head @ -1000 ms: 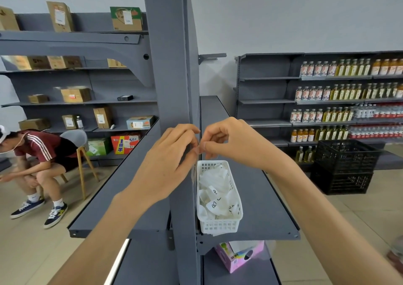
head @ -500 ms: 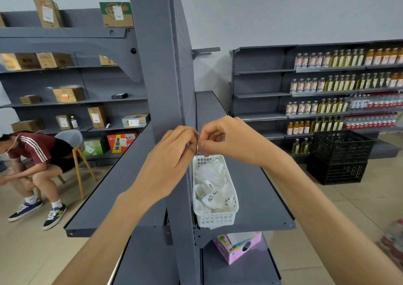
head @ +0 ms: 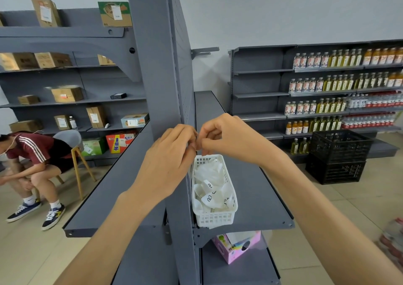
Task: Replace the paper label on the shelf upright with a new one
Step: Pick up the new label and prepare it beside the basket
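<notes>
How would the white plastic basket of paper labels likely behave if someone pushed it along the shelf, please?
The white basket probably slides easily: it sits flat on the smooth metal shelf. It likely feels light, holding only curled paper labels. Low and long, it seems unlikely to tip.

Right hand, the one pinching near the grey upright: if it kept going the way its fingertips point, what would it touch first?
Its fingertips point left and already meet the left hand at the shelf upright's edge, so probably those fingers first, then the post. Depth is unclear.

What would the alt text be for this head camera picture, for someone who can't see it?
Two bare hands, left hand and right hand, meet fingertip to fingertip at the edge of a grey shelf upright in a shop. Just below, a white basket of paper labels sits on the shelf.
</notes>
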### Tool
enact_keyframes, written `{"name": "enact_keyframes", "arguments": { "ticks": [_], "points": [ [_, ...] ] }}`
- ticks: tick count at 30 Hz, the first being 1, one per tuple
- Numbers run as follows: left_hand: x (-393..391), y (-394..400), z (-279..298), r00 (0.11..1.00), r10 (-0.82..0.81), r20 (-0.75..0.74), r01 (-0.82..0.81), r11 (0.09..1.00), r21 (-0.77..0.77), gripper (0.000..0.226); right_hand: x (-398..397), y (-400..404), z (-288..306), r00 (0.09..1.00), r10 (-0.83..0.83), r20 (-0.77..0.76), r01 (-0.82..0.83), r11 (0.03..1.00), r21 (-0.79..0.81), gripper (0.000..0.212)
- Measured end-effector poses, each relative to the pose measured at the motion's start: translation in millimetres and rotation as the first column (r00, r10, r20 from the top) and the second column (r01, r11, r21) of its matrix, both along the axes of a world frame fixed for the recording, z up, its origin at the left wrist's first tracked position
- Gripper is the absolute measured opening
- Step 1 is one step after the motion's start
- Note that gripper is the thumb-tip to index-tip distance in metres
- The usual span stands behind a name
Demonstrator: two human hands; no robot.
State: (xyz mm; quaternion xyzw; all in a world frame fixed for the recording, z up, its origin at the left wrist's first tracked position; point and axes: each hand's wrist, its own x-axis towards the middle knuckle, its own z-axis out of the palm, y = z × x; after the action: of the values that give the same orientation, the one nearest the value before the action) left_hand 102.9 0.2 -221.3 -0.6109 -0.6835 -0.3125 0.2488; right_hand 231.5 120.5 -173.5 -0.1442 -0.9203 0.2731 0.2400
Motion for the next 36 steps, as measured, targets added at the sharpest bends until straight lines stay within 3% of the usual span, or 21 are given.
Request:
{"name": "enact_keyframes", "arguments": {
  "ticks": [4, 16, 31, 36],
  "points": [
    [3, 3, -2, 0.998, 0.044, -0.053, -0.044, 0.999, 0.0, 0.022, -2, 0, -1, 1.0, -0.026, 0.013, 0.026, 1.0, 0.01, 0.014],
    [7, 1, -5, 0.994, -0.029, 0.108, 0.025, 0.999, 0.037, 0.003, 7, 2, -4, 0.998, 0.054, 0.03, -0.052, 0.996, -0.068, 0.013],
    [8, -8, -7, 0.971, -0.122, 0.206, 0.115, 0.992, 0.043, 0.011, 11, 4, -5, 0.994, 0.104, -0.016, -0.105, 0.99, -0.095, 0.012],
    [8, -13, -4, 0.883, -0.241, 0.404, 0.258, 0.966, 0.012, 0.002, 13, 3, -3, 0.993, 0.118, -0.004, -0.117, 0.989, -0.091, 0.01]
  ]
}}
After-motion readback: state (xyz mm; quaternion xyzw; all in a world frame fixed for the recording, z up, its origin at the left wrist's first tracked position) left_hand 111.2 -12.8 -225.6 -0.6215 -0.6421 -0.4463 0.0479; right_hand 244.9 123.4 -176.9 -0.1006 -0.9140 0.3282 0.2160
